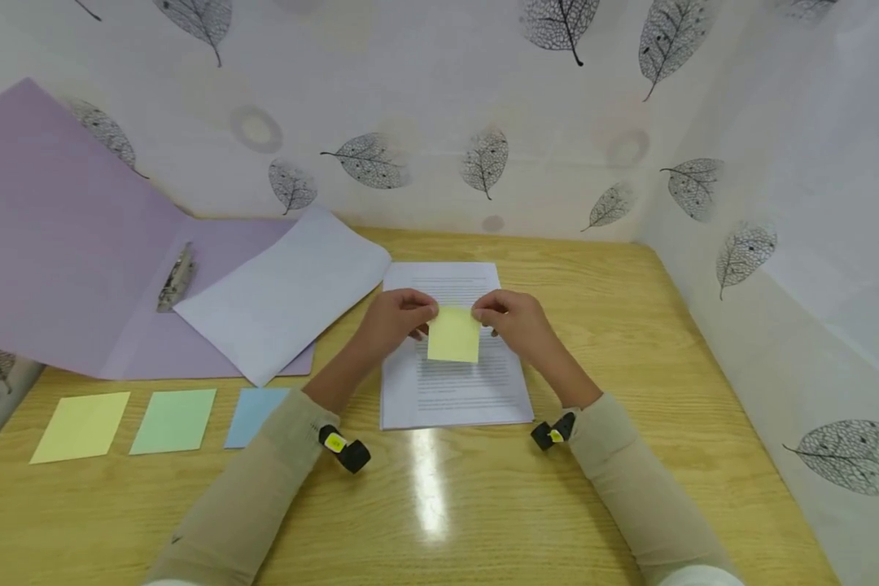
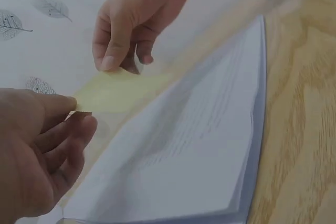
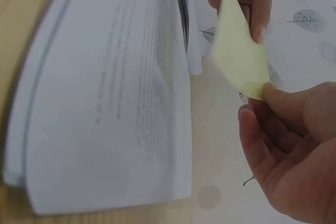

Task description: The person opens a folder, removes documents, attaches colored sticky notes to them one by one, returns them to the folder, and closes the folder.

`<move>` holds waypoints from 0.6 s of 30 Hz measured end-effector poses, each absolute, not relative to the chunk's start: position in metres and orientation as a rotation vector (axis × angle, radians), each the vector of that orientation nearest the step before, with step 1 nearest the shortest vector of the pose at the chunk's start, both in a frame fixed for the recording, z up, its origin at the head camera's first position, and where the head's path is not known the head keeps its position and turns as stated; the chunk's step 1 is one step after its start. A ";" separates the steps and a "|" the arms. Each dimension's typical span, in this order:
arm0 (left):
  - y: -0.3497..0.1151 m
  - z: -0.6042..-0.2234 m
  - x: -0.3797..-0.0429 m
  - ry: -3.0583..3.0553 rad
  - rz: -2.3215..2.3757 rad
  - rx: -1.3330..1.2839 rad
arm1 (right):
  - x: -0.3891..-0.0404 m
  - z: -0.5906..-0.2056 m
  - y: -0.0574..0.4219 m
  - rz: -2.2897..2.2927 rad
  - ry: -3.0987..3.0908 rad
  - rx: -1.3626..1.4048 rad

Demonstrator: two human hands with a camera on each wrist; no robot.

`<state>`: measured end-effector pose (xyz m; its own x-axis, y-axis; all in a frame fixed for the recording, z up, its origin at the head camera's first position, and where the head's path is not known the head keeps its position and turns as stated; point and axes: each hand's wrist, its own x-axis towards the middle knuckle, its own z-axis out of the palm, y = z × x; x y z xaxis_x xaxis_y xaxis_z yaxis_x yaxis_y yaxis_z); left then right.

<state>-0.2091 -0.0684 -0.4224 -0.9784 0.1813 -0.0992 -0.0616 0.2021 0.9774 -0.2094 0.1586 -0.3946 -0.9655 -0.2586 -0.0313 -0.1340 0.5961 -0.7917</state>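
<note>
A yellow sticky note (image 1: 453, 335) is held up by both hands above a stack of printed sheets (image 1: 476, 399). My left hand (image 1: 395, 320) pinches its upper left corner between thumb and fingers. At the upper right corner, my right hand (image 1: 514, 322) grips it the same way. In the left wrist view the note (image 2: 118, 93) stretches between the two hands, raised over the printed page (image 2: 184, 150). The right wrist view shows the note (image 3: 239, 51) tilted, with the right thumb on its near corner.
On the left lies an open purple folder (image 1: 146, 342) with a white paper (image 1: 293, 285) and a patterned grey item (image 1: 177, 278) on it. Nearer me are a yellow square (image 1: 80, 427), a green square (image 1: 173, 421) and a blue square (image 1: 252, 411), partly behind my left sleeve. Leaf-patterned covering surrounds the table.
</note>
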 end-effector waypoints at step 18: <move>-0.066 -0.444 -0.214 2.735 1.053 0.199 | -0.242 -0.429 0.165 -1.091 2.490 -0.349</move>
